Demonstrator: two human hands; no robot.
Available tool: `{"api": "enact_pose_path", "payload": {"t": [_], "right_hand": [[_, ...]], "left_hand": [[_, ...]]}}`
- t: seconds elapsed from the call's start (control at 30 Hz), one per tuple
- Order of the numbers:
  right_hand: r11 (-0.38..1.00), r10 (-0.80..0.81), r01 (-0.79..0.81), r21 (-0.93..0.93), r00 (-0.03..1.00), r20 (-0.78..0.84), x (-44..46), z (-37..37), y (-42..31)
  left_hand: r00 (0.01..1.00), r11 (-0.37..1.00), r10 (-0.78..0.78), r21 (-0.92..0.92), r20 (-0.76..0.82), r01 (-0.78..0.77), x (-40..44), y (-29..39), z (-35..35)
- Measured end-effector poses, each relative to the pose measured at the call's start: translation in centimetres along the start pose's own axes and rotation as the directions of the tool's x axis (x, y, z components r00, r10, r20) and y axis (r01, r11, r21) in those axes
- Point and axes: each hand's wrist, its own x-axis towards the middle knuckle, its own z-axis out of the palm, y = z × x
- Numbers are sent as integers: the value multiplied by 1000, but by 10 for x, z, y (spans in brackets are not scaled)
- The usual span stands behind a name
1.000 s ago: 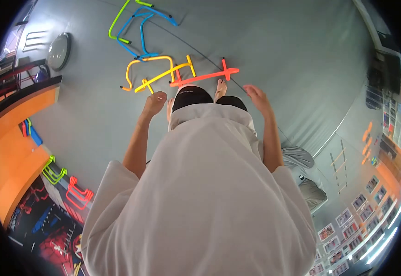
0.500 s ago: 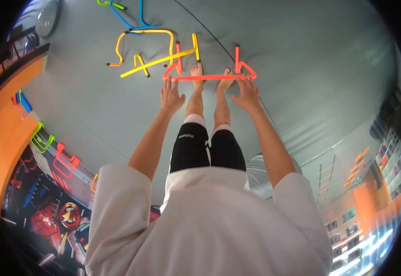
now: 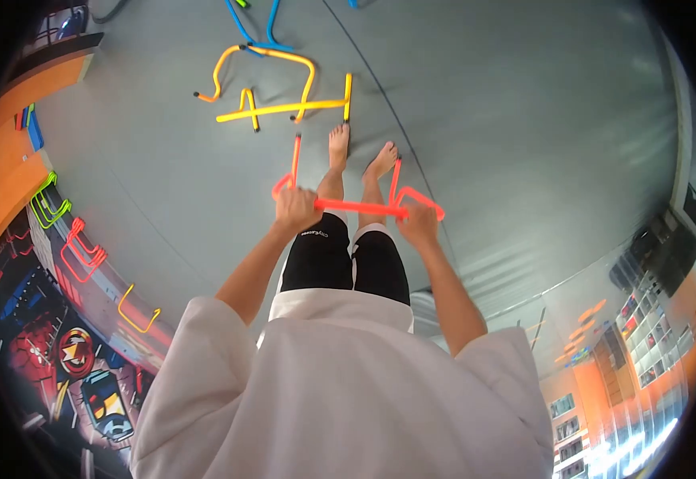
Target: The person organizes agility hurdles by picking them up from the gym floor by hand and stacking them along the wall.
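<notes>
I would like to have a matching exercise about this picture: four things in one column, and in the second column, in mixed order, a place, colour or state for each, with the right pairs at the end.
Things:
1. Red frame
2. Yellow frames
3. Shorts
4. Floor

Place, colour or state:
A. Mostly black
B. Grey, crossed by a dark line
C. Gripped by the left hand and the right hand
D. Lying beyond the bare feet

Right pairs: 1-C, 2-D, 3-A, 4-B
</notes>
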Motion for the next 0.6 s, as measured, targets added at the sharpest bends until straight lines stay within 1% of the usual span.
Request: {"api": "enact_pose_path", "payload": {"t": [0.03,0.1,0.17,0.23,0.3,0.4,0.43,0.53,0.6], "right_hand": [[999,-42,44,15,995,-87,-15,-9,-6],[996,61,-54,65,990,-125,-42,-54,-30],[991,102,-90,100,988,-120,-68,-75,-30],[995,97,-86,50,946,-309,-96,-85,-38],[996,85,-78,33,922,-378,-118,-110,-51],[996,73,-89,-11,872,-484,-138,-153,-72],[997,66,-80,-7,860,-506,-143,-165,-78],[998,-33,-4,-64,823,-567,-148,-196,-87],[995,-84,33,-97,798,-597,-145,-214,-93]], "left_hand": [[993,998,44,-37,-107,-49,-16,4,-10],[968,996,78,-12,-237,-84,-44,16,-39],[973,996,88,21,-214,-86,-66,15,-55],[963,985,170,37,-210,-166,-78,15,-70],[989,990,137,-7,-47,-137,-80,23,-104],[993,996,81,-42,88,-77,-88,47,-167],[995,998,47,-52,92,-42,-94,61,-191],[996,999,44,21,-82,-42,-112,78,-214],[985,998,-52,34,-167,59,-118,91,-216]]}}
